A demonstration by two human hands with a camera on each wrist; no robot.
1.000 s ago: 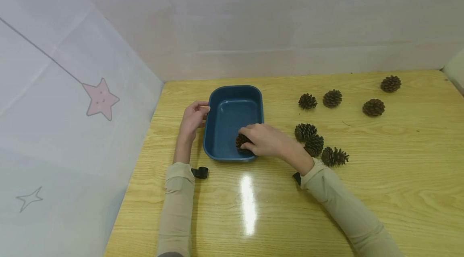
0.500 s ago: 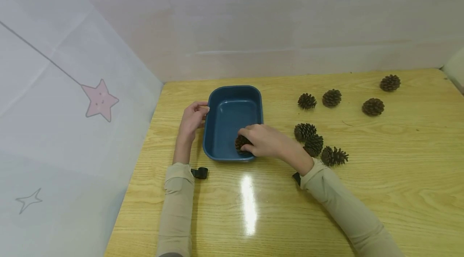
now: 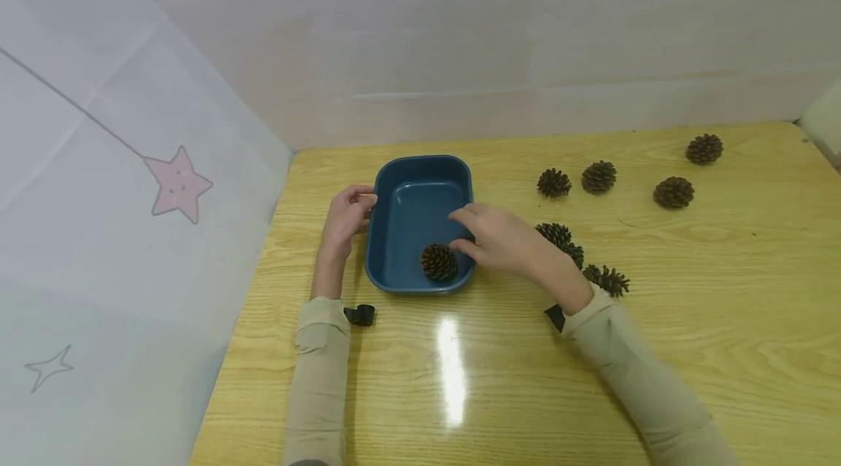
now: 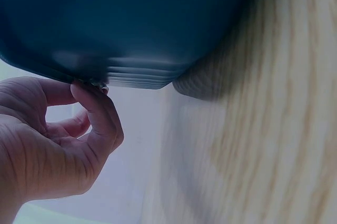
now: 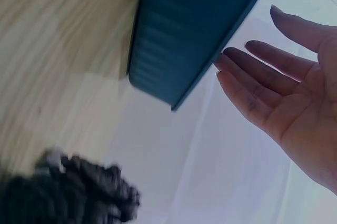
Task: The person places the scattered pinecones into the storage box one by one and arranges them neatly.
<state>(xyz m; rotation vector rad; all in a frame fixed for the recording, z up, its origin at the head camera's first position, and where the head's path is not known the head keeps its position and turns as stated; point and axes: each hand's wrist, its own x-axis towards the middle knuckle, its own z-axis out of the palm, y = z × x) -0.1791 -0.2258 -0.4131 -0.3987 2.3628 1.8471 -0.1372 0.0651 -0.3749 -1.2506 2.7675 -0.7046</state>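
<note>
R hand [image 3: 502, 241] just let go of pinecone [image 3: 438, 261] & backed off, fingers spread, so 1 was in near end of blue bin [image 3: 420, 214], L hand [image 3: 345, 222] pinching rim, other cones [image 3: 598, 177] out on desk [image 3: 519, 378]

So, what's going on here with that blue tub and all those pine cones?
A person is working at a wooden table with bare hands. The left hand holds the left edge of the blue tub. One pine cone lies inside, toward the near right corner. The right hand is at the tub's right side, holding nothing. Seven more pine cones sit on the table to the right, some partly hidden by the right arm.
</note>
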